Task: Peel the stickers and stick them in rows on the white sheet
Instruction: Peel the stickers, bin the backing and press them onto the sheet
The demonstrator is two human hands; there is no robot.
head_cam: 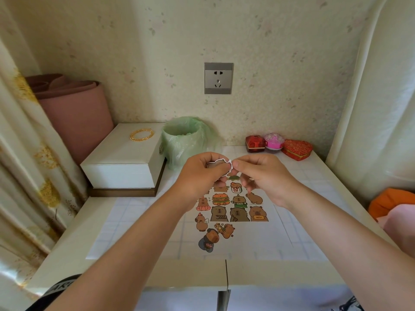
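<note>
A white sheet [269,212] lies on the table in front of me, with several brown capybara stickers [229,212] in rows on its middle. Both my hands are raised above its far end. My left hand [202,173] grips a small capybara sticker [221,164] with a white border, fingers curled round it. My right hand [262,176] pinches the sticker's right edge between thumb and forefinger. Part of the sticker is hidden by my fingers.
A green-lined bin [184,140] stands just behind my hands. A white box [125,158] with a gold bracelet [142,134] sits at the left. Red and pink gift boxes [278,145] line the back right. The table's front edge [202,272] is near me.
</note>
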